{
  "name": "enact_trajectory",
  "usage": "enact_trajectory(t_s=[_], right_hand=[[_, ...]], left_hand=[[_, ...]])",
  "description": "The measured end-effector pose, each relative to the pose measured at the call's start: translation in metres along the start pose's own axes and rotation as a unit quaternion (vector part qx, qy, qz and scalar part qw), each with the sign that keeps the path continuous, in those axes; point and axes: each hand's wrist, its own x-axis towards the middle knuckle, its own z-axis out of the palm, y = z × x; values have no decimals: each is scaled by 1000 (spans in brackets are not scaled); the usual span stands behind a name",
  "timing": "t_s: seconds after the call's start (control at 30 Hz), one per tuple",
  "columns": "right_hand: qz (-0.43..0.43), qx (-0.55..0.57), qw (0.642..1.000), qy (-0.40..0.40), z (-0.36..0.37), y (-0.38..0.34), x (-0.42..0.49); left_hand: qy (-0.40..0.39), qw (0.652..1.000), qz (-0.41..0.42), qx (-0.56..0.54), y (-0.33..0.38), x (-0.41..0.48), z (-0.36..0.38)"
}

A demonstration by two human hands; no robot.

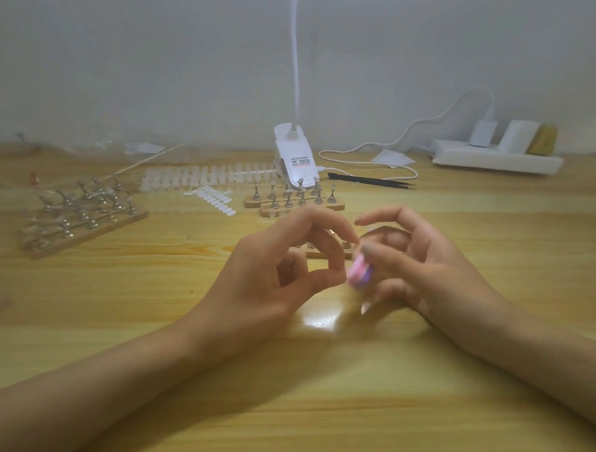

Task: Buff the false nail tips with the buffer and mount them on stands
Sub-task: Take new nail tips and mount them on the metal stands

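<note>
My left hand [282, 262] hovers over the table's middle, thumb and fingers pinched together; the nail tip between them is too small and blurred to make out. My right hand [420, 264] grips a pink and purple buffer block [359, 275], whose end touches my left fingertips. Behind my hands lies a wooden base [326, 252] with metal stands, mostly hidden. Further back stand two more wooden bases with metal stands [291, 198]. At the left is a larger wooden board of stands [84, 215]. Strips of white nail tips [203, 177] and loose tips [213, 199] lie behind.
A white clip lamp [295, 158] stands at the back centre with its cable [376, 161] running right to a white power strip [495, 158]. Black tweezers [372, 181] lie right of the lamp. Clear plastic packaging [100, 151] is at the back left.
</note>
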Motion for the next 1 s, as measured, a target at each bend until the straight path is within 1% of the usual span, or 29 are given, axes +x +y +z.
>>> enact_trajectory(t_s=[0.03,0.13,0.17,0.27,0.3,0.33,0.4,0.43,0.53,0.57,0.63,0.67,0.77,0.8,0.9,1.0], right_hand=[[6,6,1000,5,-1,0,0],[14,-44,996,-71,2,0,-1],[7,-44,996,-72,3,0,-2],[4,19,1000,14,0,0,1],[9,32,999,27,-1,0,1],[15,30,999,18,-1,-1,1],[8,-8,999,-40,1,1,0],[2,-13,999,-49,1,1,0],[10,28,999,10,-1,1,2],[16,23,1000,4,-2,1,2],[17,-12,999,-50,0,1,1],[12,-17,998,-56,0,2,1],[10,36,999,13,-1,1,2],[13,40,999,15,-2,1,3],[25,42,999,-18,-3,0,4],[30,38,998,-30,-3,-1,3]], left_hand=[[4,1000,-4,-5,-1,0,0],[8,1000,-13,-26,-2,1,-2],[5,999,-15,-29,-2,2,-2],[5,998,-33,-54,-4,3,-2],[6,998,-36,-57,-4,3,-2],[9,998,-37,-58,-5,3,-2],[12,998,-34,-57,-6,3,-2],[9,998,-28,-54,-6,3,-2],[10,998,-28,-49,-7,3,-1],[13,998,-30,-50,-7,3,-1],[9,998,-25,-51,-6,3,-1],[5,998,-24,-52,-6,2,-1],[6,998,-35,-58,-6,2,-2],[4,998,-36,-58,-6,1,-2],[-6,998,-29,-55,-5,0,-2],[12,997,-40,-65,-6,2,-2]])
